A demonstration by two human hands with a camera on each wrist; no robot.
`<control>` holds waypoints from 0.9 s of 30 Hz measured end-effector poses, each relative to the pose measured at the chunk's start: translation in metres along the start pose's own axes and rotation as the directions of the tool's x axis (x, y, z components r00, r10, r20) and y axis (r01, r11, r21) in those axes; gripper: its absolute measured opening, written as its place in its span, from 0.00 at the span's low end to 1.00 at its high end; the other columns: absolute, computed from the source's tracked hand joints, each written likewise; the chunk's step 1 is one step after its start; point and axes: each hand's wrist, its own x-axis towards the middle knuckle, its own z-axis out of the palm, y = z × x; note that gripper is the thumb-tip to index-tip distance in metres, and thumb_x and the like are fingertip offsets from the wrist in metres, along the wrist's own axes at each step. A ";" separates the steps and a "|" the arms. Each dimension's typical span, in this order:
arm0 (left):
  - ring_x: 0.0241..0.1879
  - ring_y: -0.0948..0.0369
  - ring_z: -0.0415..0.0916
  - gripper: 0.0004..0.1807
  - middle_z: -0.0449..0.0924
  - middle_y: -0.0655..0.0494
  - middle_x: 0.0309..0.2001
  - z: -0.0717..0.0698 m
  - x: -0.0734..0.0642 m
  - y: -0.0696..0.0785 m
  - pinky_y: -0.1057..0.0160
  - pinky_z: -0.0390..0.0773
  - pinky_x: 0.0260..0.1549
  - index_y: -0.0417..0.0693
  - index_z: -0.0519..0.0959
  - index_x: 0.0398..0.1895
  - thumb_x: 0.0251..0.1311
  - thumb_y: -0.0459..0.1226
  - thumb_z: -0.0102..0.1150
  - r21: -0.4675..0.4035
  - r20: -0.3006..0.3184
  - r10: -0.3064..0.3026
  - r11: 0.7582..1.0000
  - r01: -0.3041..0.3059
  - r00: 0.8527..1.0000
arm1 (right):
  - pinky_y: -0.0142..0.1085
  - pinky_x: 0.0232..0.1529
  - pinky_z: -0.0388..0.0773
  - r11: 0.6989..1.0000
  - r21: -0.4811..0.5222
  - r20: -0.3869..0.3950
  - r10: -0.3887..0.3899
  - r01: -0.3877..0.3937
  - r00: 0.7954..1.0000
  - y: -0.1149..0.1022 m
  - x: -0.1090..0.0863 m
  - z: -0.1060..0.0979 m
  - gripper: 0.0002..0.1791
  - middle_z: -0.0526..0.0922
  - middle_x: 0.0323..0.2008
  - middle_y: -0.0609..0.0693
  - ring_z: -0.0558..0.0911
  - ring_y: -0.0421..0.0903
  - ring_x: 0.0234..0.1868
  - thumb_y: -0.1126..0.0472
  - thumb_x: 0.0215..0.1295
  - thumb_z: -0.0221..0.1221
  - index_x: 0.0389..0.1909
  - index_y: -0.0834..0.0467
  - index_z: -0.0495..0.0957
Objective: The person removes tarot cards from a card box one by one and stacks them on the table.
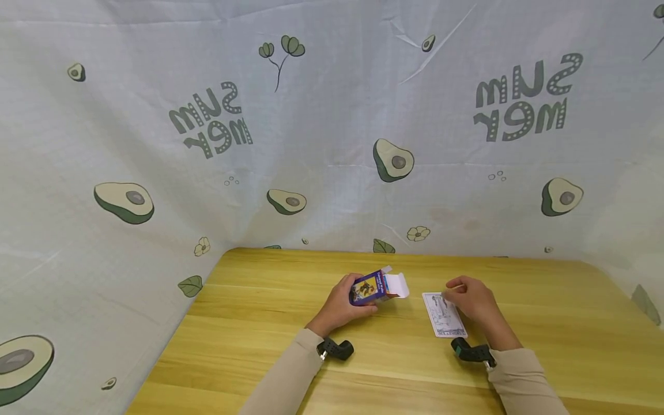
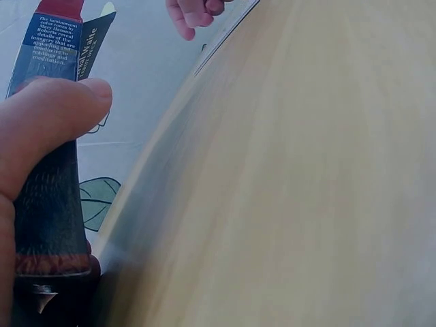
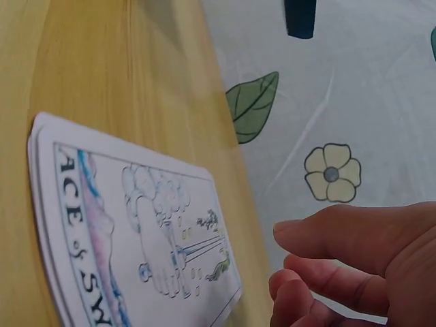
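My left hand (image 1: 338,305) grips a small purple card box (image 1: 367,289), thumb along its near side. The box is tilted, with its white end flap (image 1: 397,285) folded out toward the right. On the table to its right lies a thin stack of tarot cards (image 1: 442,314); the right wrist view shows the top card (image 3: 160,231) lettered "ACE of SW". Close over the far right corner of the stack is my right hand (image 1: 473,300), its fingers loosely bent. In the right wrist view nothing shows between thumb and fingers (image 3: 327,238).
The wooden table (image 1: 249,323) runs back to a white curtain (image 1: 321,115) printed with avocados, leaves and lettering. Each wrist carries a black camera mount, one by the left cuff (image 1: 336,349) and one by the right cuff (image 1: 471,350).
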 end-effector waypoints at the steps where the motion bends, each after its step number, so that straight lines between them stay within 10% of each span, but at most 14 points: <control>1: 0.44 0.64 0.70 0.37 0.72 0.57 0.50 0.000 0.000 0.000 0.65 0.72 0.45 0.51 0.67 0.61 0.49 0.50 0.72 0.000 0.000 0.000 1.000 0.000 1.000 | 0.39 0.34 0.74 1.000 0.003 -0.001 -0.006 0.006 1.000 -0.003 -0.001 -0.001 0.20 0.78 0.40 0.65 0.76 0.55 0.37 0.58 0.63 0.60 0.48 0.69 0.74; 27: 0.44 0.63 0.70 0.38 0.72 0.57 0.50 -0.001 -0.004 0.000 0.65 0.72 0.45 0.50 0.67 0.61 0.49 0.51 0.72 -0.003 0.006 0.008 1.000 -0.008 1.000 | 0.43 0.37 0.81 0.952 0.269 -0.012 -0.150 0.148 0.989 -0.059 -0.016 0.008 0.17 0.83 0.39 0.60 0.84 0.54 0.38 0.62 0.66 0.59 0.49 0.70 0.74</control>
